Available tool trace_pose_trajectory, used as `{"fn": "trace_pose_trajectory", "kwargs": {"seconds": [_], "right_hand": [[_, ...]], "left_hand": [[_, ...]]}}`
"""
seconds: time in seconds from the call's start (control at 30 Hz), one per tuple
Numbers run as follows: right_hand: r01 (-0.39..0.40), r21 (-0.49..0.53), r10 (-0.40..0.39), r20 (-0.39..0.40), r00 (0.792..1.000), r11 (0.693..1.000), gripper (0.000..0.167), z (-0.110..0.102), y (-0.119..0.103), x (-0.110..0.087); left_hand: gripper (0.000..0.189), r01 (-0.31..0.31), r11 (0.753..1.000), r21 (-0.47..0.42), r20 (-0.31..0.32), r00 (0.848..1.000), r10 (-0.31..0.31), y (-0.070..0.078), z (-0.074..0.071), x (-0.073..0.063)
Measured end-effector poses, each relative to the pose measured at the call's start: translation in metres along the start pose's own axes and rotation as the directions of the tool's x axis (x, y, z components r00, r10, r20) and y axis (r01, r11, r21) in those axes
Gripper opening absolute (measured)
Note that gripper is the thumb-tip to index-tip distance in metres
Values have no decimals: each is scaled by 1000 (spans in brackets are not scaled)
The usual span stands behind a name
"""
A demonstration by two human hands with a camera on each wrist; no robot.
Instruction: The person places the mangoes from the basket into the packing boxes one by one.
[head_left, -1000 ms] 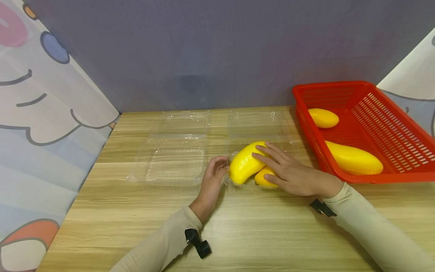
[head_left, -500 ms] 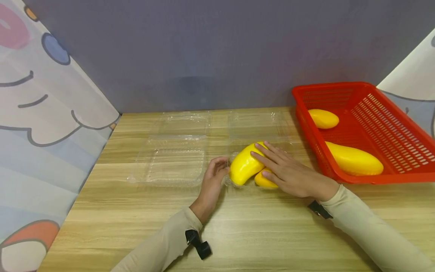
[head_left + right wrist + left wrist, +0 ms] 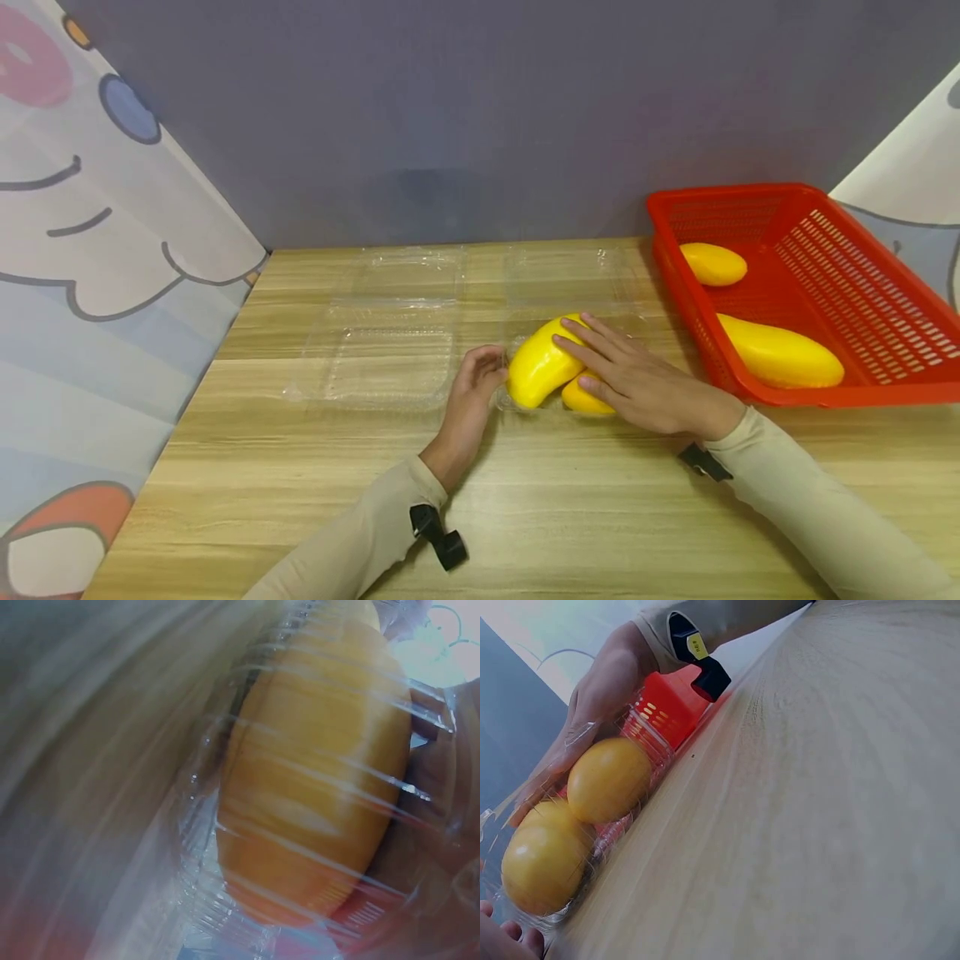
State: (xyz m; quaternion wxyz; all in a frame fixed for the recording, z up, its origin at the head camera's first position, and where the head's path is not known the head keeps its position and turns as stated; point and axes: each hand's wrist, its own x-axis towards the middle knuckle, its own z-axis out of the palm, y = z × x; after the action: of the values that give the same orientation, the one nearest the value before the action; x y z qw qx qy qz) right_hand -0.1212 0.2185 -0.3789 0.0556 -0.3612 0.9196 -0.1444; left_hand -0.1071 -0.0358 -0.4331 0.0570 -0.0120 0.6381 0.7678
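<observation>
In the head view, two yellow mangoes lie in the base of a clear plastic clamshell box: a large curved mango (image 3: 543, 362) and, to its right, a smaller mango (image 3: 587, 396) partly under my right hand (image 3: 637, 375). That hand lies across them with fingers extended, fingertips on the large mango and thumb on the smaller one. My left hand (image 3: 472, 392) has curled fingers and grips the left side of the clamshell box (image 3: 660, 750). Through the clear wall, the right wrist view shows one mango (image 3: 315, 780) close up.
A second clear clamshell box (image 3: 390, 362) stands opened to the left. At the right, a red plastic basket (image 3: 813, 393) holds a small mango (image 3: 714, 264) and a long one (image 3: 783, 354). A grey wall (image 3: 450, 125) rises behind the wooden table (image 3: 540, 500).
My right hand has shifted very slightly left over the mangoes. The left hand and both mangoes stay almost in place.
</observation>
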Motion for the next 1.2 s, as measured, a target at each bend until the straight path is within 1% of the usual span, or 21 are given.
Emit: {"fn": "trace_pose_trajectory", "kwargs": {"seconds": [0.07,0.13,0.2,0.27,0.37,0.47,0.53,0.6,0.63,0.67,0.7,0.77,0.87,0.9,0.93,1.0,1.07,1.13,1.2], "right_hand": [[-6,29,7,-12,1000,1000,64,-1,1,0],[-27,57,29,-46,999,998,64,-3,2,0],[-65,88,74,-103,992,994,65,-4,2,-2],[-106,108,123,-168,978,988,64,-5,3,-4],[-159,156,195,-252,948,975,60,-5,4,-8],[-185,234,257,-328,909,954,52,-6,7,-10],[-191,309,303,-370,878,932,49,-6,8,-11],[-199,396,362,-396,844,897,49,-4,8,-11],[-214,439,400,-390,830,873,50,-3,8,-12],[-224,501,440,-367,820,836,52,-2,8,-13],[-239,564,483,-335,809,791,54,-2,9,-13],[-253,688,553,-256,793,680,58,0,11,-13],[-248,831,614,-136,778,498,59,0,15,-13],[-242,858,623,-111,774,453,58,0,16,-13],[-235,879,626,-89,775,415,56,0,18,-13],[-238,899,633,-54,772,368,55,1,20,-14],[-238,910,634,-33,773,338,54,1,22,-15],[-234,915,634,-29,773,328,53,1,24,-16],[-208,929,636,-36,771,306,52,2,25,-16]], "left_hand": [[38,1,1000,-2,4,1000,-1,0,0,0],[39,6,1000,-13,10,1000,-6,2,0,0],[40,6,1000,-15,20,1000,-6,3,0,-1],[41,7,1000,-17,26,1000,-6,3,0,0],[42,12,1000,-15,32,999,-12,4,0,0],[43,6,1000,-18,32,999,-6,3,-1,3],[44,0,1000,-26,29,1000,1,3,-1,6],[45,-9,999,-35,21,1000,10,3,0,9],[46,-12,999,-37,16,1000,13,3,0,10],[47,-10,999,-40,13,1000,10,4,1,11],[48,-8,999,-44,10,1000,8,4,2,12],[49,-3,999,-44,6,1000,3,5,2,12],[51,5,999,-37,16,1000,-4,5,2,13],[51,6,1000,-30,22,1000,-5,4,2,13],[52,8,1000,-21,29,1000,-8,4,2,13],[52,2,1000,1,44,999,-2,3,2,13],[51,-4,1000,12,55,998,3,2,2,14],[49,-5,1000,16,56,998,4,2,2,14],[48,-4,1000,7,49,999,4,2,2,14]]}}
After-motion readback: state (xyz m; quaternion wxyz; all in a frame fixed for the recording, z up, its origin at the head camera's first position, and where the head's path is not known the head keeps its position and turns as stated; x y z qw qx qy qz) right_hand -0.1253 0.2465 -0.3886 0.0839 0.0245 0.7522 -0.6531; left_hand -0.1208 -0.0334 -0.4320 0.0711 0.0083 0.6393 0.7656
